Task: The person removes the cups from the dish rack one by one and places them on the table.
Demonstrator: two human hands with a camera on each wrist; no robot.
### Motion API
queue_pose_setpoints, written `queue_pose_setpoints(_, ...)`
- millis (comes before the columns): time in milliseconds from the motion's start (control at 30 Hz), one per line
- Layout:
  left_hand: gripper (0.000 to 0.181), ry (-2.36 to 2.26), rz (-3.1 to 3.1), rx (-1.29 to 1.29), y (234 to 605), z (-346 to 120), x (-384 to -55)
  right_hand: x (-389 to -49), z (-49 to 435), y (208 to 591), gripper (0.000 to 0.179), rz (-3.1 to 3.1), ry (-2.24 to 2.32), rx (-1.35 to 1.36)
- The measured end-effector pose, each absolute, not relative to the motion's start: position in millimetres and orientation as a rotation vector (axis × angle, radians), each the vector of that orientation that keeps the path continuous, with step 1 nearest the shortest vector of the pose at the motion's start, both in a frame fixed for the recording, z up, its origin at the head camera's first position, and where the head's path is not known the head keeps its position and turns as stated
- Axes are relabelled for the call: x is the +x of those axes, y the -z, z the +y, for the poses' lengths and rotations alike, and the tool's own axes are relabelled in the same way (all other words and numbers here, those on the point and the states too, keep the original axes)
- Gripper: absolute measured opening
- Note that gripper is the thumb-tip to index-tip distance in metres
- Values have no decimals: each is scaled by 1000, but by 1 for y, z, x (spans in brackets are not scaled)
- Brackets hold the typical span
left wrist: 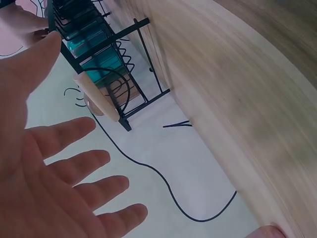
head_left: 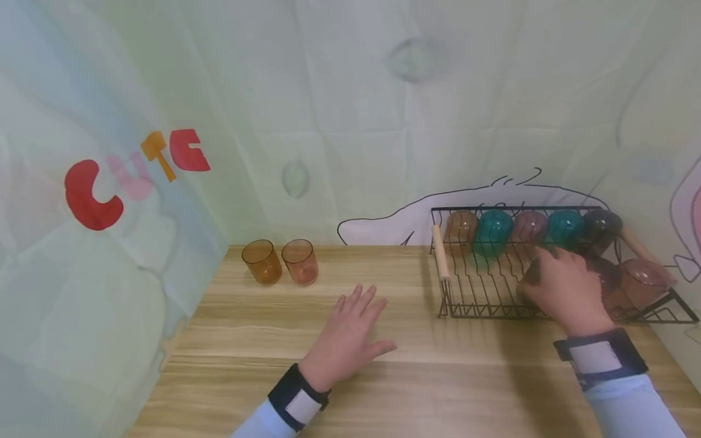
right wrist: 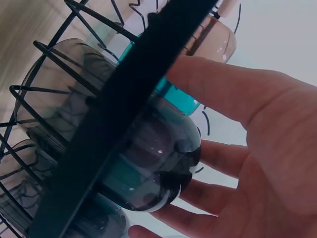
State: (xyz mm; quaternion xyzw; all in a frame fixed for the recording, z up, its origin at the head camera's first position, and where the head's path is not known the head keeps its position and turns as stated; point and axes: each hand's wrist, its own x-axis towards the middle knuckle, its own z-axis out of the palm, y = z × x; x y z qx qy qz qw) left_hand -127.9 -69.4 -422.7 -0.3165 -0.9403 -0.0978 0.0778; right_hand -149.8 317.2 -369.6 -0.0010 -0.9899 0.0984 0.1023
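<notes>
- The left hand (head_left: 347, 334) is held back upward, its four fingers straight and slightly parted, the thumb stretched out to the side; the left wrist view shows its palm bare.
- The left forearm, in a pale blue sleeve (head_left: 265, 423), slants forward and to the right.
- The right hand (head_left: 569, 289) reaches farther forward, knuckles up, fingers bent, thumb apart from them; how firmly they close cannot be told.
- The right forearm angles forward and to the left.
- Dark bands (head_left: 602, 359) circle both wrists.
</notes>
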Motion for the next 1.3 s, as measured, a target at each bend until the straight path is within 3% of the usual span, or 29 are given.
queue_pose_setpoints(867, 81, 306, -2905, -924, 421, -74, -130, -144, 317, 354, 50, -2784, -385, 71)
queue_pose_setpoints(1133, 77, 460, -2889, -879, 416, -77, -131, -137, 306, 333, 65, -2714, -476, 80)
queue_pose_setpoints(1300, 84, 782, -2856, -783, 412, -76, -130, -133, 288, 327, 69, -2592, -644, 95)
